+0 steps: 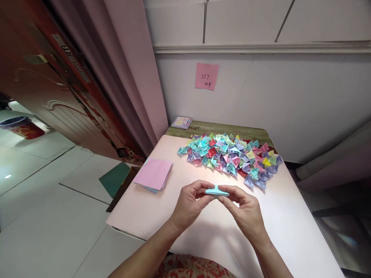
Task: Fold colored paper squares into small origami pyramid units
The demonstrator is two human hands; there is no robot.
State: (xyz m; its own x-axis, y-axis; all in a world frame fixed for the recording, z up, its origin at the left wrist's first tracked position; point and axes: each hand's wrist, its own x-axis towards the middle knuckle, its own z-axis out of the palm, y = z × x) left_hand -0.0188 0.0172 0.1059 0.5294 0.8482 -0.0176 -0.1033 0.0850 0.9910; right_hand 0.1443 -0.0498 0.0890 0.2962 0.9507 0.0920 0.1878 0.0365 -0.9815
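Between my two hands is a small piece of folded light-blue paper (216,191), held just above the table. My left hand (189,202) pinches its left side between thumb and fingers. On the other side, my right hand (246,208) grips it the same way, thumb below and fingers above. Beyond my hands lies a wide heap of folded paper pieces (226,152) in blue, purple, pink, red, yellow and green. To the left rests a stack of square paper sheets (155,173) with a pink one on top.
A pale pink cover (139,214) lies over the table, with a wood-patterned strip (228,128) showing at the back. A small printed pack (182,122) sits in the far left corner. A handwritten pink note (206,76) hangs on the wall. A green-and-brown box (118,183) stands on the floor.
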